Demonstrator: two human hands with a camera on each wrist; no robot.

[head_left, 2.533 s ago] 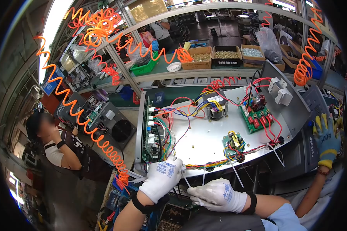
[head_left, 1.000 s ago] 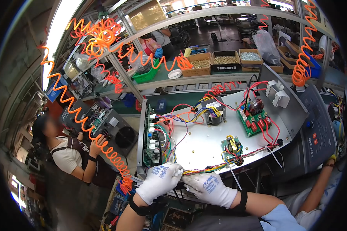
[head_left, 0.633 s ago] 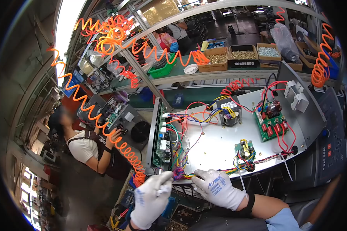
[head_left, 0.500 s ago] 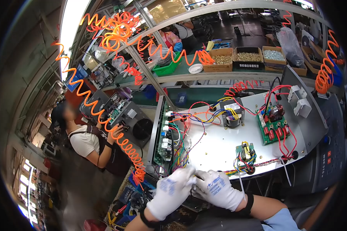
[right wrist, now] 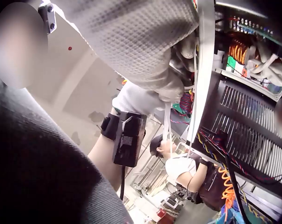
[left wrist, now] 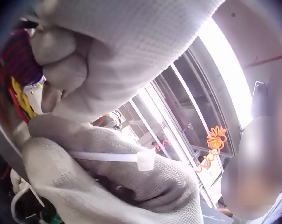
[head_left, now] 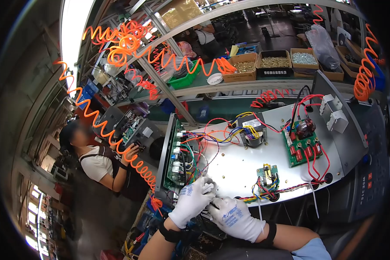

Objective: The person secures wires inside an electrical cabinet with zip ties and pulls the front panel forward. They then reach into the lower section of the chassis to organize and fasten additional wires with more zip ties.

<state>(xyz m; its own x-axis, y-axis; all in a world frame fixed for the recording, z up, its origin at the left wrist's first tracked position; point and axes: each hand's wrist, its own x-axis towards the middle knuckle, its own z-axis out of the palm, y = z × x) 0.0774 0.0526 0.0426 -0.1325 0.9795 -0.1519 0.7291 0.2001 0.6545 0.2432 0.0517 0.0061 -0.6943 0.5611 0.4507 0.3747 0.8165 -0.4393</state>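
Observation:
Both hands wear white gloves and meet at the front left edge of a metal chassis (head_left: 242,173). My left hand (head_left: 195,199) pinches a white cable tie (left wrist: 113,157), whose square head lies along the glove in the left wrist view. Beside it, my right hand (head_left: 236,216) has curled fingers close to the wire bundle (head_left: 286,190). A white strip like a cable tie (right wrist: 167,119) hangs from its fingertips in the right wrist view. A coil wound in purple and red wire (left wrist: 21,56) sits right by the fingers; the gloves hide it in the head view.
Green circuit boards (head_left: 302,143) and a transformer (head_left: 251,130) are mounted on the chassis. More cable ties (head_left: 314,201) hang from its front edge. Coiled orange hoses (head_left: 134,160) dangle at left, near another person (head_left: 97,160). Screw boxes (head_left: 273,63) line the back shelf.
My left hand briefly drew back from the bundle, exposing the purple coil, then returned beside my right hand. The gloved hand on the far right has left view. The head view has shifted.

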